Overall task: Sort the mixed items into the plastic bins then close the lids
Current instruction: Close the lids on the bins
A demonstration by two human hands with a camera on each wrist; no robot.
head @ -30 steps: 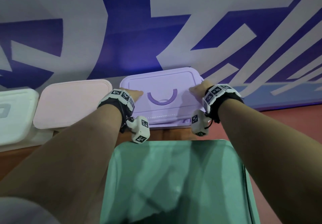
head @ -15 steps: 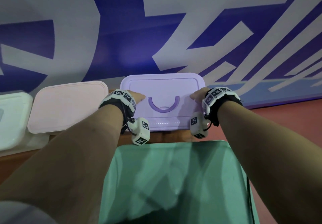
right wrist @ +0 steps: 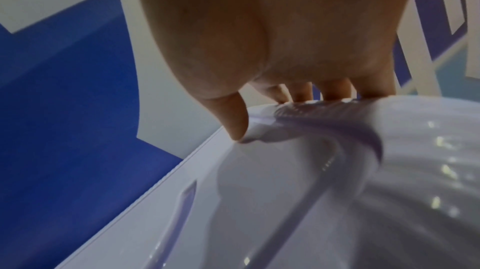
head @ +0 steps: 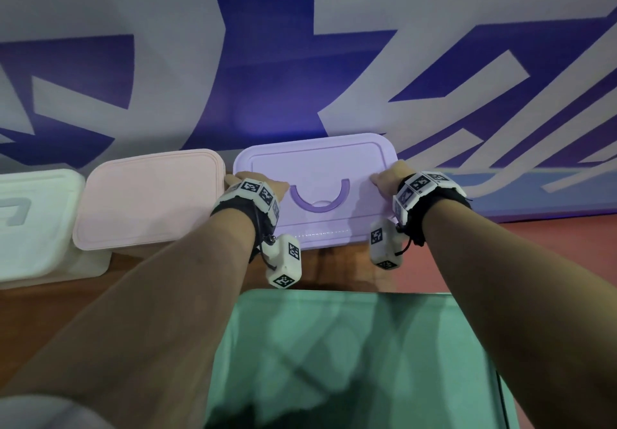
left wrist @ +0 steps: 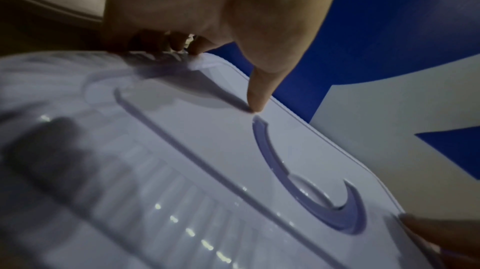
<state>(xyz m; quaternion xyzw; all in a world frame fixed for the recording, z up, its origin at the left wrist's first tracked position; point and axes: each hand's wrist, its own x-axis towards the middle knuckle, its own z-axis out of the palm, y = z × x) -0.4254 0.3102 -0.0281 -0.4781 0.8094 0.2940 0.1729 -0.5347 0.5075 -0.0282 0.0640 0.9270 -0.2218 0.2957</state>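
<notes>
A purple lid (head: 317,168) with a darker crescent handle (head: 320,200) lies flat on its bin against the wall. My left hand (head: 257,183) grips the lid's left end. In the left wrist view its thumb (left wrist: 255,97) presses on the lid (left wrist: 221,150) near the handle's tip, and its fingers curl over the edge. My right hand (head: 387,178) grips the right end. In the right wrist view its thumb (right wrist: 233,121) sits on top of the lid (right wrist: 259,201) while the fingers wrap over the rim. The bin's contents are hidden.
A pink lidded bin (head: 150,198) stands just left of the purple one, and a white bin (head: 33,221) sits further left. A green lid or bin (head: 350,355) lies close in front of me. A blue-and-white wall (head: 267,94) rises right behind the bins.
Both hands have stayed on the purple lid's ends. The lid has sunk slightly, and the bin rim seen under its front edge a second ago no longer shows.
</notes>
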